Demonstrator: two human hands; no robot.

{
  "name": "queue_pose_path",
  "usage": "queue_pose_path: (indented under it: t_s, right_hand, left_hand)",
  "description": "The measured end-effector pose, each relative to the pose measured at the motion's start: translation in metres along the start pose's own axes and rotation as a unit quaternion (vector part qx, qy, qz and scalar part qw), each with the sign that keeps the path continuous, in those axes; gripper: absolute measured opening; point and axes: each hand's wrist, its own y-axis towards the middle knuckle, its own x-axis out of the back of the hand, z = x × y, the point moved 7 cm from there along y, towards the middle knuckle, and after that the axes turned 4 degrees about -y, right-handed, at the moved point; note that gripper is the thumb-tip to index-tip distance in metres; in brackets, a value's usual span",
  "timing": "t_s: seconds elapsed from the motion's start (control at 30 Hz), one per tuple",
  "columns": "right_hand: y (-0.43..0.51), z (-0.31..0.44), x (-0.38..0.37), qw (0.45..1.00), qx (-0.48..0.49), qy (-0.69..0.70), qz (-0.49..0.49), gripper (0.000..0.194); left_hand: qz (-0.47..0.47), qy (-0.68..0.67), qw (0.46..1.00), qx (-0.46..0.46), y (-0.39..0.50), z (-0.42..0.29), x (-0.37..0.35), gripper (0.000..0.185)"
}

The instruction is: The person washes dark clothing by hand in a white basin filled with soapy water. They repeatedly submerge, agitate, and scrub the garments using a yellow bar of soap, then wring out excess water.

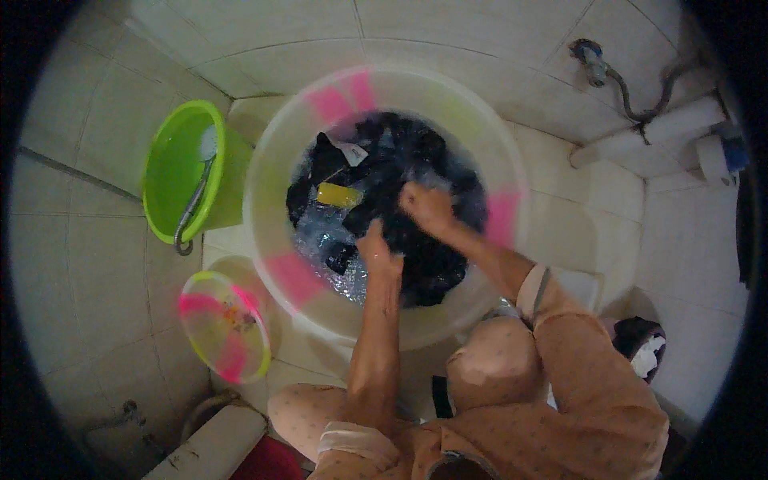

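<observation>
Dark wet clothes (432, 273) lie in water in a large round plastic tub (267, 210) with pink patches. My left hand (378, 249) grips a fold of dark cloth near the tub's middle. Just above and to its right, my right hand (427, 207) is closed like a fist on the same dark cloth, slightly blurred. A yellow bar (339, 195), apparently soap, rests on the clothes left of my hands. Above the bar, a whitish tag (354, 153) shows on a dark garment. Suds float on the water, and the cloth inside my fists is mostly hidden.
Left of the tub stands a green bucket (240, 168) with a shower head (208, 144) and its metal hose inside. A small pink-patched basin (231, 360) sits below it. A wall valve (594, 66) with a hose is at upper right. My knees flank the tub's near side.
</observation>
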Motion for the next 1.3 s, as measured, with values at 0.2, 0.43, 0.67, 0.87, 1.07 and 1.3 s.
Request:
queue_pose_path:
  t_s: [0.2,0.43,0.67,0.87,1.07,1.3]
  right_hand:
    - [-0.009,-0.035,0.026,0.73,-0.176,0.655,0.078,0.035]
    - [-0.005,-0.014,0.048,0.632,-0.251,0.733,0.031,0.043]
    - [0.043,-0.043,0.055,0.677,-0.12,0.722,0.075,0.046]
    - [0.057,-0.078,-0.02,0.995,-0.092,0.021,-0.044,0.063]
    - [0.078,-0.088,-0.038,0.974,0.087,-0.157,0.14,0.04]
    - [-0.076,0.011,0.005,0.957,0.269,-0.004,0.109,0.027]
  left_hand:
    - [0.084,0.649,0.604,-0.455,-0.017,-0.072,-0.074,0.035]
    - [0.197,0.388,0.886,-0.161,0.036,-0.049,-0.021,0.046]
    - [0.179,0.051,0.951,0.246,0.098,0.084,0.019,0.072]
    - [0.08,0.319,0.935,0.133,0.052,0.109,0.076,0.078]
    - [-0.099,0.472,0.87,0.1,0.033,0.098,0.059,0.055]
    - [-0.054,0.622,0.781,0.012,0.114,0.129,0.112,0.032]
